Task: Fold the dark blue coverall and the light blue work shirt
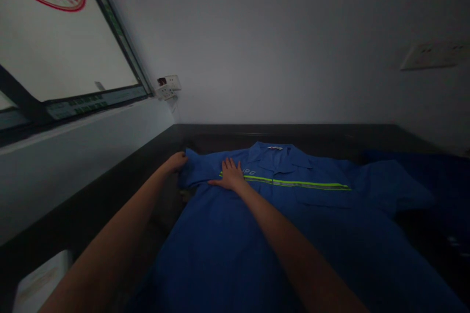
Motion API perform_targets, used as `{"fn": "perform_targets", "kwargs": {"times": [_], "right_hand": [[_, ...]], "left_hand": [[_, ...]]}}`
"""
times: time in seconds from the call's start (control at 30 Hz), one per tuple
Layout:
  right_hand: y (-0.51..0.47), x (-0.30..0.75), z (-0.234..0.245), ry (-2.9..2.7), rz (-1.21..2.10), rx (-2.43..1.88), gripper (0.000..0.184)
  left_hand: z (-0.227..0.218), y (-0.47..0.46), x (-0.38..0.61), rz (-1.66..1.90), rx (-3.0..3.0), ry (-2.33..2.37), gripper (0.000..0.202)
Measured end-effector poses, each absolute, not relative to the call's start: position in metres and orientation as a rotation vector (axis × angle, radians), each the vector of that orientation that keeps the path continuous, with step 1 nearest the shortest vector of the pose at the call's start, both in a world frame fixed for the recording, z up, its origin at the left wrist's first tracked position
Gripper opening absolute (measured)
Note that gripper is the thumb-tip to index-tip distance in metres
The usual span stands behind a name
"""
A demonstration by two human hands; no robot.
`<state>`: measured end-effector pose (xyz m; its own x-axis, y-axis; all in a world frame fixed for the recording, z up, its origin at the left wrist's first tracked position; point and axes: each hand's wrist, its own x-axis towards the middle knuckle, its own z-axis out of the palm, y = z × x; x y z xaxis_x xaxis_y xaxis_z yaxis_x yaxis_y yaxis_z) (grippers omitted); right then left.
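A blue work shirt (pixel 286 205) with a yellow-green reflective stripe (pixel 301 183) across the chest lies flat, front up, collar at the far end, on a dark counter (pixel 154 156). My left hand (pixel 176 161) is closed on the end of the shirt's left short sleeve (pixel 194 168) at the counter's left side. My right hand (pixel 231 175) lies flat on the shirt's chest at the left end of the stripe, fingers spread. The shirt's right sleeve stretches out to the right.
More dark blue cloth (pixel 422 166) lies at the right of the counter. A white wall rises behind, with sockets (pixel 168 87) at the left corner and a socket plate (pixel 435 55) at the right. A window (pixel 62 44) runs along the left. A pale object (pixel 44 279) sits bottom left.
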<state>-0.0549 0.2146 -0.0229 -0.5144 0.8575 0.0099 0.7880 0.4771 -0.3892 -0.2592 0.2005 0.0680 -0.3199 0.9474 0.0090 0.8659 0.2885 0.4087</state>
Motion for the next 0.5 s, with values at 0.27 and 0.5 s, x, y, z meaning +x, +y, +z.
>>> {"fn": "perform_targets", "kwargs": {"times": [0.27, 0.5], "right_hand": [[0.215, -0.057, -0.027, -2.437, 0.534, -1.398, 0.104], [0.252, -0.007, 0.009, -1.79, 1.205, -1.117, 0.06]], "left_hand": [[0.103, 0.213, -0.2, 0.503, 2.179, 2.142, 0.023], [0.084, 0.191, -0.152, 0.44, 2.347, 2.046, 0.019]]}}
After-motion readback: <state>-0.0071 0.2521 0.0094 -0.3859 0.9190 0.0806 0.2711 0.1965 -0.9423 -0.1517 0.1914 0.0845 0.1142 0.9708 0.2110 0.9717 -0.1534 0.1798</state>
